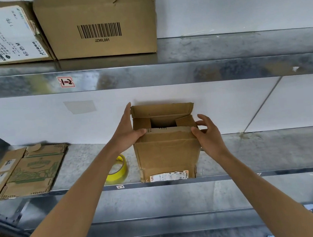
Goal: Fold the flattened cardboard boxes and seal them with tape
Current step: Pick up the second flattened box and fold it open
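Note:
A small brown cardboard box (167, 154) stands upright on the metal shelf (262, 151), its top flaps partly folded and a dark gap showing inside. My left hand (127, 129) lies flat against the box's upper left side, thumb pressing the near flap. My right hand (209, 132) touches the upper right corner with its thumb on the near flap and its fingers loosely spread. A roll of yellow tape (118, 171) lies on the shelf just left of the box, partly hidden by my left forearm.
A flattened cardboard box with green print (27, 170) lies at the shelf's left end. On the upper shelf (223, 65) stand a barcode box (100, 23) and a labelled box (1, 34). A white wall backs the shelves.

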